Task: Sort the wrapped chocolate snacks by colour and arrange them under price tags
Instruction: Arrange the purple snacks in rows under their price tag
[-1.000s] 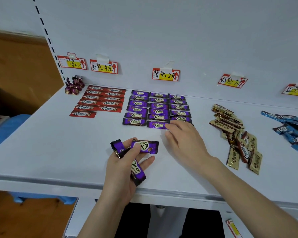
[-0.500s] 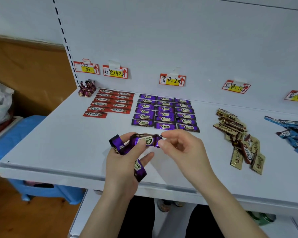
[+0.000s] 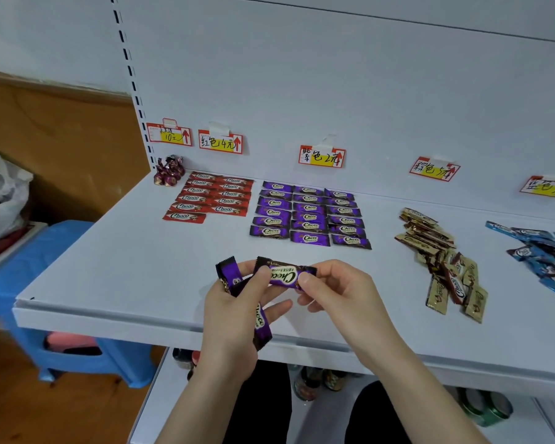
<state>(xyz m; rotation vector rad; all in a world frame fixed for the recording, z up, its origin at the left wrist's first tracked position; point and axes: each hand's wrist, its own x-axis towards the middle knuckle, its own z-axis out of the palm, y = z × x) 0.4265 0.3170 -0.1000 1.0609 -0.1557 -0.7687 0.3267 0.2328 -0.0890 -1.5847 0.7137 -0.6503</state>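
The left hand (image 3: 237, 312) is hovering over the shelf (image 3: 109, 277) front, its thumb pinching one end of a purple Choco bar (image 3: 284, 275) and its curled fingers clutching seemingly two spare purple bars (image 3: 262, 325). The right hand (image 3: 340, 293) is pinching the other end. Behind them, eleven red bars (image 3: 212, 197) and eighteen sorted purple bars (image 3: 308, 216) are lying under price tags (image 3: 321, 156).

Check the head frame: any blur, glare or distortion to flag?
Head view: light soft and even, shadows faint; wide-angle warp tilts the slotted upright and shelf edge; the held purple snack reads sharp; blue stool smears near the left border; blue wrappers glint slightly.
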